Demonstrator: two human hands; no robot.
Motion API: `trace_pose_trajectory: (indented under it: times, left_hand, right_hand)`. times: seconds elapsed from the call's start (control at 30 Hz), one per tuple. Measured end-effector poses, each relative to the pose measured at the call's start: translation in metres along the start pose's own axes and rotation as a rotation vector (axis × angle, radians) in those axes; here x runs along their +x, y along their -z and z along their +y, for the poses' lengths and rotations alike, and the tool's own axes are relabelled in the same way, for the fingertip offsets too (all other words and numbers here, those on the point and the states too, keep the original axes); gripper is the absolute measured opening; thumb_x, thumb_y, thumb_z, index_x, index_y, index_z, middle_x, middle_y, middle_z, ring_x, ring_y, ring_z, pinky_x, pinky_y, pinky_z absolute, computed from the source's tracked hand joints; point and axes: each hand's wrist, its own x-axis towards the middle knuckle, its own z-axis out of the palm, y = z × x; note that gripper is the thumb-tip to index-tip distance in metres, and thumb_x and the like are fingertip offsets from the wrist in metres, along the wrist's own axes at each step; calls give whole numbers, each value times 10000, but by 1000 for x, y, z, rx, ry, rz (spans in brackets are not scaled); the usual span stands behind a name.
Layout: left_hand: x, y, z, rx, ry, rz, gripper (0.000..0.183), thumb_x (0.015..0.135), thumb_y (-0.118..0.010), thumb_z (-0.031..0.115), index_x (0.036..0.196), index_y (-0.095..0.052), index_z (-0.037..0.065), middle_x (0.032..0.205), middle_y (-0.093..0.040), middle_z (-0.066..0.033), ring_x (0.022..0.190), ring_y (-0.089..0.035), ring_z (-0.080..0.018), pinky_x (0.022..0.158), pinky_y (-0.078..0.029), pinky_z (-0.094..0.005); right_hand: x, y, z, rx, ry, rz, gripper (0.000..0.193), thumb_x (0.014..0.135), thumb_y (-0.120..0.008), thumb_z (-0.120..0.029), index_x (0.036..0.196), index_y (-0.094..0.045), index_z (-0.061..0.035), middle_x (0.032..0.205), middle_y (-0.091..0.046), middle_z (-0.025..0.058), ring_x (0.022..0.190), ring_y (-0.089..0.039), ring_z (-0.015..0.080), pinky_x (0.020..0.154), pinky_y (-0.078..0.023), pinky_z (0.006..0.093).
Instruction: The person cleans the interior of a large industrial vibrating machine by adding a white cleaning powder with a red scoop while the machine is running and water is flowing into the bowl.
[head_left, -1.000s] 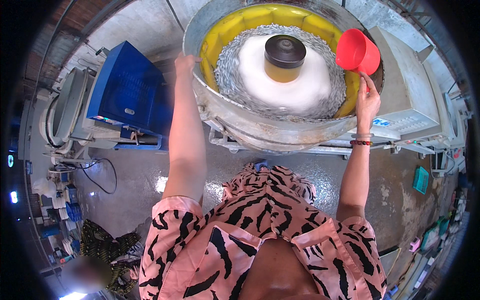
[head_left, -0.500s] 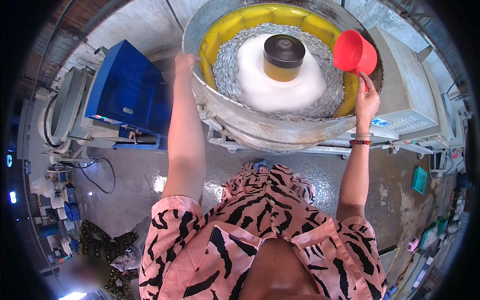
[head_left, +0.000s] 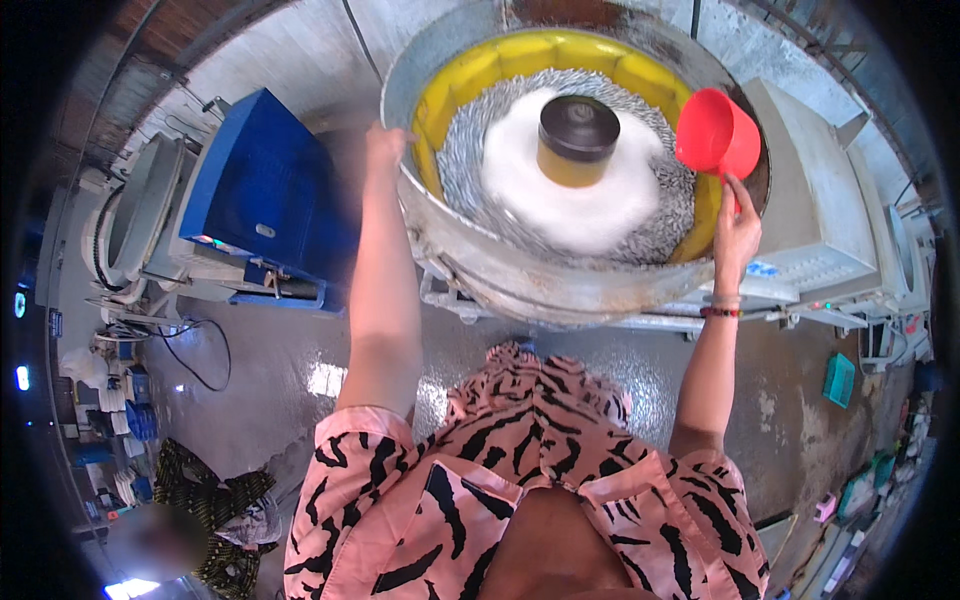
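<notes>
A large round metal tub [head_left: 480,285] with a yellow lining [head_left: 440,100] stands in front of me. Small grey metallic pieces [head_left: 470,150] fill it in a ring, blurred by motion. White foam or powder [head_left: 515,190] lies inside that ring, around a central post with a black cap [head_left: 580,125]. My left hand [head_left: 387,150] is closed over the tub's left rim, slightly blurred. In my right hand [head_left: 738,232] is the handle of a red plastic dipper [head_left: 735,140]. The dipper hangs over the tub's right side, tilted with its mouth toward the left; its inside looks bare.
A blue machine cabinet [head_left: 265,190] stands left of the tub, a grey one [head_left: 815,190] to the right. A black cable [head_left: 225,350] lies on the wet floor [head_left: 270,390]. A teal basket [head_left: 838,380] is at the right. Another person [head_left: 205,500] is at lower left.
The whole view has shifted, so the tub sits a little lower in it. Both hands keep their holds, and the dipper stays above the tub's right side. The grey pieces remain blurred.
</notes>
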Motion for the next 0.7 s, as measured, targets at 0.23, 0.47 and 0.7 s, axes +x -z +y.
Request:
trace_pose_trajectory:
  times: [0.23, 0.47, 0.7]
  left_hand:
    - [-20, 0, 21, -67, -5, 4, 457, 542, -621, -34, 989, -532, -66, 950, -601, -186, 868, -579, -273, 789, -433, -324]
    - [-10, -1, 10, -40, -12, -18, 475, 562, -623, -41, 1022, -509, -66, 987, -589, -187, 906, -572, -262, 811, -428, -318]
    - [-13, -3, 3, 4, -69, 26, 500, 603, -624, -4, 1080, -486, -54, 998, -580, -204, 937, -561, -295, 837, -419, -332]
  right_hand:
    - [-4, 7, -18, 62, -61, -16, 254, 843, -506, -272, 1015, -624, -128, 878, -631, 131, 735, -619, 208, 644, -453, 308]
    - [-2, 2, -12, 115, 2, 36, 245, 846, -511, -217, 1039, -610, -103, 906, -634, 130, 693, -582, 132, 622, -442, 279]
    - [1, 8, -27, 90, -161, -46, 258, 854, -498, -191, 1049, -594, -50, 952, -623, 143, 733, -589, 144, 657, -445, 297]
